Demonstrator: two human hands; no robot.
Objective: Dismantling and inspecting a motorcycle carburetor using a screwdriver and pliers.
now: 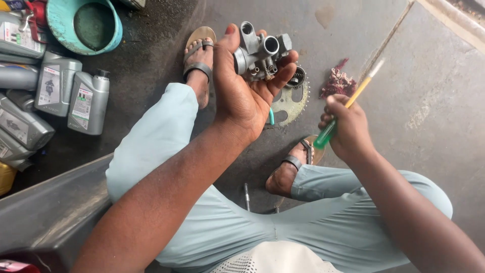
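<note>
You sit above a grey concrete floor (434, 101), dark and oil-stained toward the left. A straight joint line (391, 35) crosses the lighter slab at upper right. Grey plastic oil bottles (55, 96) stand grouped at the left, beside a round turquoise basin (63, 30). A toothed metal sprocket (293, 103) and a reddish rag (337, 81) lie on the floor. Light is even daylight.

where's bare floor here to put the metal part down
Bare concrete floor lies right of the screwdriver in the right hand, past the red scraps. Crowded: grey oil bottles and teal bucket at left; a sprocket sits under the left hand holding the carburetor.
</note>
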